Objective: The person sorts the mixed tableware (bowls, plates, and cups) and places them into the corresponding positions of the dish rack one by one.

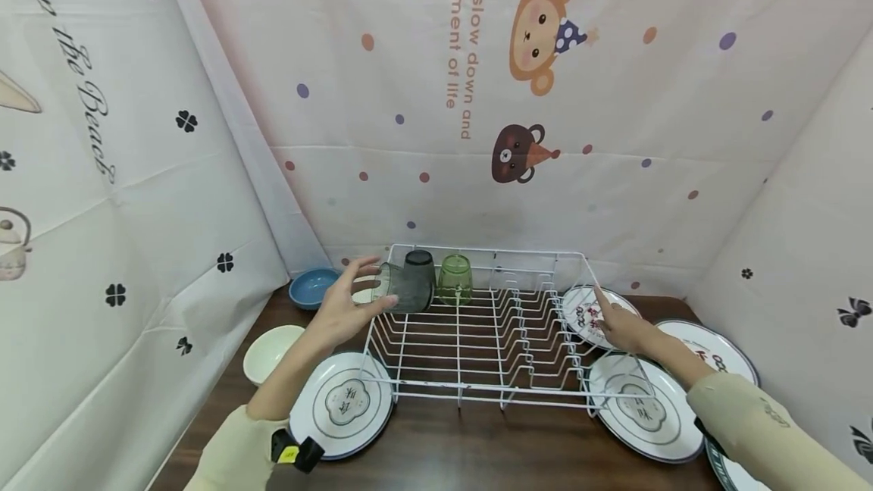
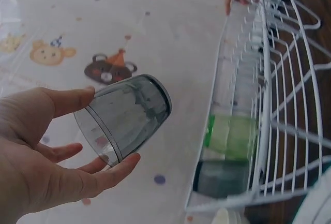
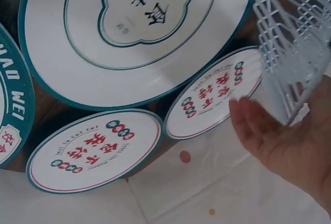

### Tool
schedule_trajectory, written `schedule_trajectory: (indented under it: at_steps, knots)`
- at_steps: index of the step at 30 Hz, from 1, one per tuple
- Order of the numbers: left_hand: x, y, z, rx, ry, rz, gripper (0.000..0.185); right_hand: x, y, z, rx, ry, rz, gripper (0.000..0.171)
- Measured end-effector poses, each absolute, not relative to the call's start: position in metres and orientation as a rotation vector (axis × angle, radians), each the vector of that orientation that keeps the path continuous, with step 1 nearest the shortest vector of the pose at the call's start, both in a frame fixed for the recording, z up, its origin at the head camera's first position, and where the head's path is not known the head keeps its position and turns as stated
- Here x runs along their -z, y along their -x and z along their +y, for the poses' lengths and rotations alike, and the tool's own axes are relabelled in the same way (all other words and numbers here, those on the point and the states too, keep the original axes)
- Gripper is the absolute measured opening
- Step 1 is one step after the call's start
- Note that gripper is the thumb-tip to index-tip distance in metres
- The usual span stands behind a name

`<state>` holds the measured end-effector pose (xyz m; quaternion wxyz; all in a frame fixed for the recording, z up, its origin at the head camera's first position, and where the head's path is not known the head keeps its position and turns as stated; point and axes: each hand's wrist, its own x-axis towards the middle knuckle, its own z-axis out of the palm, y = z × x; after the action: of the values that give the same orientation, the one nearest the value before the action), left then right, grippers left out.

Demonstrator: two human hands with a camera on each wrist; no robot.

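In the head view, the dish rack [image 1: 477, 324] hides part of the small plate [image 1: 586, 317] behind its wires. A big plate [image 1: 733, 476] at the bottom right corner is cut by the edge and covered by the sleeve. In the right wrist view, the right hand [image 3: 289, 141] is cut by the picture border. The writing on the plates is too small to read.

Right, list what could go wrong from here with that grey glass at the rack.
The left hand holds the tilted grey glass only by fingertips and thumb, so it might slip. Two glasses, a dark one and a green one, stand close by in the wire rack; setting it down could knock them. The right hand reaches over a small plate and might nudge it.
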<state>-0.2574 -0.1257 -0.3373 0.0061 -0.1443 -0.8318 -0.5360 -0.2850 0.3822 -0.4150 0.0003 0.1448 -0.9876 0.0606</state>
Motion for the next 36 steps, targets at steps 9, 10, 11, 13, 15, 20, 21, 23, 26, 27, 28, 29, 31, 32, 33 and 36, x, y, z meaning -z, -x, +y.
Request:
schedule_trajectory:
  at_steps: [9, 10, 11, 13, 15, 20, 21, 23, 26, 27, 28, 29, 31, 32, 33, 36]
  knots:
    - [0.325, 0.253, -0.096, 1.785, 0.53, -2.582, 0.078, 0.394, 0.27, 0.331, -0.277, -0.294, -2.839, 0.044]
    - [0.325, 0.252, -0.093, 1.787, 0.532, -2.582, 0.077, 0.391, 0.268, 0.323, -0.309, -0.325, -2.822, 0.041]
    - [0.324, 0.251, -0.091, 1.789, 0.542, -2.578, 0.077, 0.388, 0.266, 0.314, -0.348, -0.362, -2.812, 0.039]
    - [0.323, 0.249, -0.089, 1.787, 0.557, -2.572, 0.077, 0.382, 0.262, 0.295, -0.458, -0.432, -2.813, 0.035]
    - [0.324, 0.247, -0.088, 1.785, 0.585, -2.567, 0.077, 0.378, 0.257, 0.278, -0.605, -0.496, -2.818, 0.033]
    - [0.328, 0.245, -0.085, 1.774, 0.642, -2.543, 0.077, 0.371, 0.248, 0.241, -1.046, -0.593, -2.871, 0.039]
    - [0.329, 0.245, -0.083, 1.766, 0.65, -2.541, 0.077, 0.37, 0.247, 0.235, -1.193, -0.607, -2.886, 0.043]
    - [0.333, 0.244, -0.079, 1.761, 0.669, -2.541, 0.076, 0.369, 0.245, 0.224, -1.54, -0.622, -2.889, 0.053]
    - [0.338, 0.243, -0.074, 1.746, 0.703, -2.542, 0.076, 0.369, 0.243, 0.21, -2.085, -0.603, -2.804, 0.068]
    - [0.34, 0.243, -0.072, 1.74, 0.709, -2.538, 0.076, 0.368, 0.242, 0.206, -2.204, -0.607, -2.769, 0.071]
    - [0.342, 0.243, -0.071, 1.734, 0.713, -2.53, 0.076, 0.368, 0.242, 0.203, -2.307, -0.615, -2.73, 0.073]
    - [0.343, 0.244, -0.07, 1.725, 0.716, -2.522, 0.075, 0.367, 0.242, 0.199, -2.387, -0.622, -2.697, 0.074]
    - [0.345, 0.244, -0.069, 1.718, 0.705, -2.506, 0.074, 0.366, 0.243, 0.192, -2.483, -0.643, -2.646, 0.074]
    - [0.346, 0.244, -0.069, 1.721, 0.7, -2.5, 0.074, 0.365, 0.243, 0.189, -2.527, -0.644, -2.624, 0.073]
    - [0.346, 0.244, -0.069, 1.726, 0.691, -2.499, 0.073, 0.365, 0.244, 0.187, -2.555, -0.638, -2.61, 0.072]
    - [0.348, 0.245, -0.071, 1.766, 0.652, -2.51, 0.072, 0.365, 0.245, 0.182, -2.611, -0.57, -2.59, 0.069]
